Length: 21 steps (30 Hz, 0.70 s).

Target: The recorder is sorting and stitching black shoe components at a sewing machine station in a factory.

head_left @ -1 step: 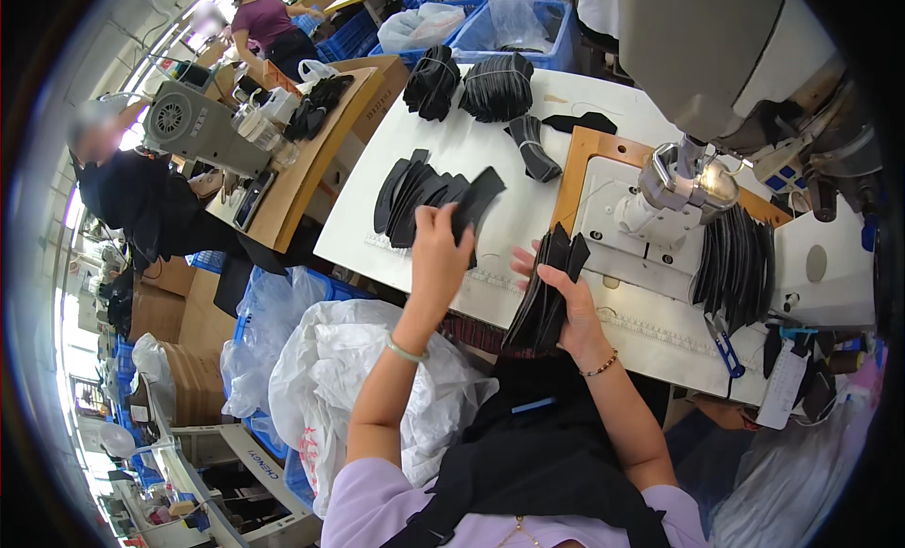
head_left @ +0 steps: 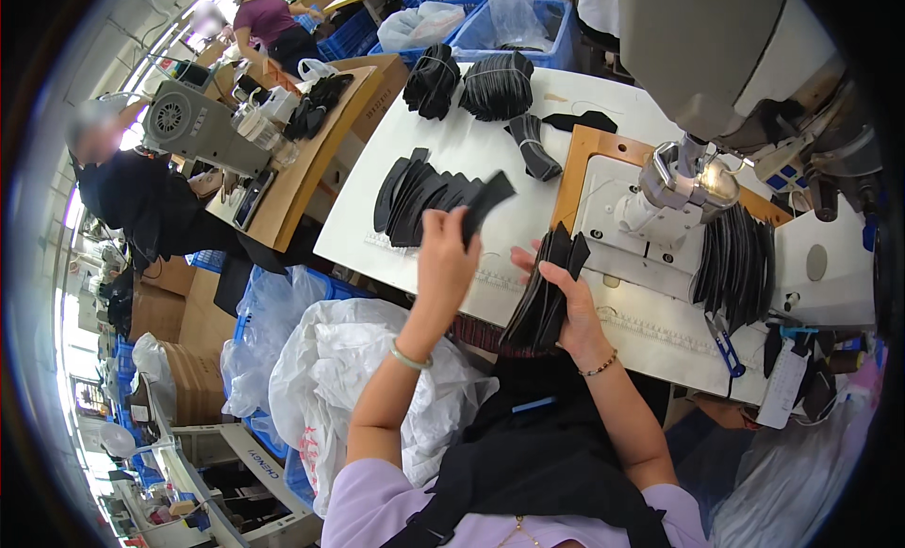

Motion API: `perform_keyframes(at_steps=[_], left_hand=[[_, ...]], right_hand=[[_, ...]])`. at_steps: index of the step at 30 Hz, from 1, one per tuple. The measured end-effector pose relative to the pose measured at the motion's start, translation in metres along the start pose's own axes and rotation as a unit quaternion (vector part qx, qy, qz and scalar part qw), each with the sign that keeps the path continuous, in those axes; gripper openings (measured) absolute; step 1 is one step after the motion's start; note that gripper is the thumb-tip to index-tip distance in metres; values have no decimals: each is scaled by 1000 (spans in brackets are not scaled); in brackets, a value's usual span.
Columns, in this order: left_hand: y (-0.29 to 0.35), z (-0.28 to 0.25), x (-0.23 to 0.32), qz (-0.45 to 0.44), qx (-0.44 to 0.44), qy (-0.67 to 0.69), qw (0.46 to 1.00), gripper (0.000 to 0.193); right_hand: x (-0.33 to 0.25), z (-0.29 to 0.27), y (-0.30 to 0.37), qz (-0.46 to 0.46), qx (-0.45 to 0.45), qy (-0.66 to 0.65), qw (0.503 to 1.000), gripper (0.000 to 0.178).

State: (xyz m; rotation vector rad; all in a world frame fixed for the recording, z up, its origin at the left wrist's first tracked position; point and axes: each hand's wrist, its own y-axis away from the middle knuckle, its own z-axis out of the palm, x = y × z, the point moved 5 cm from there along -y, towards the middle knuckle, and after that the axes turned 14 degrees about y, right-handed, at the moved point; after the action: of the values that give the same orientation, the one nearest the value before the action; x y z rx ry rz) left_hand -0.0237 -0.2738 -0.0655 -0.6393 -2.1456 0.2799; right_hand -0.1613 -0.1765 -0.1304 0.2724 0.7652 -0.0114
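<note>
I'm sorting black pieces at a white table.
My left hand is pinching one piece above the table; my right hand is gripping a stack at its near edge, a sewing machine behind.

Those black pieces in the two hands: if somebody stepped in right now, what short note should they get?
Left hand: raised over the white table, pinching one black piece by its end.
Right hand: grip closed round a stack of black pieces at the table's near edge.
Done: a fanned row of black pieces already lies on the table, just beyond the left hand.
Left: the stack in the right hand is thick, so many pieces remain. More black pieces lean by the sewing machine.
</note>
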Motion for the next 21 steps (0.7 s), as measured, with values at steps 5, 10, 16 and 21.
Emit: perform_keyframes(at_steps=[5,10,16,21], left_hand=[[55,22,62,128,-152,-48,979,54],[65,22,55,78,-169,104,977,61],[76,29,39,63,-114,180,975,69],[73,51,22,34,-199,285,937,73]], right_hand=[[-1,2,3,-17,57,-20,998,24],[-14,8,10,-13,41,2,999,19],[-25,17,9,-43,33,70,996,21],[-49,4,-4,-142,75,266,950,23]])
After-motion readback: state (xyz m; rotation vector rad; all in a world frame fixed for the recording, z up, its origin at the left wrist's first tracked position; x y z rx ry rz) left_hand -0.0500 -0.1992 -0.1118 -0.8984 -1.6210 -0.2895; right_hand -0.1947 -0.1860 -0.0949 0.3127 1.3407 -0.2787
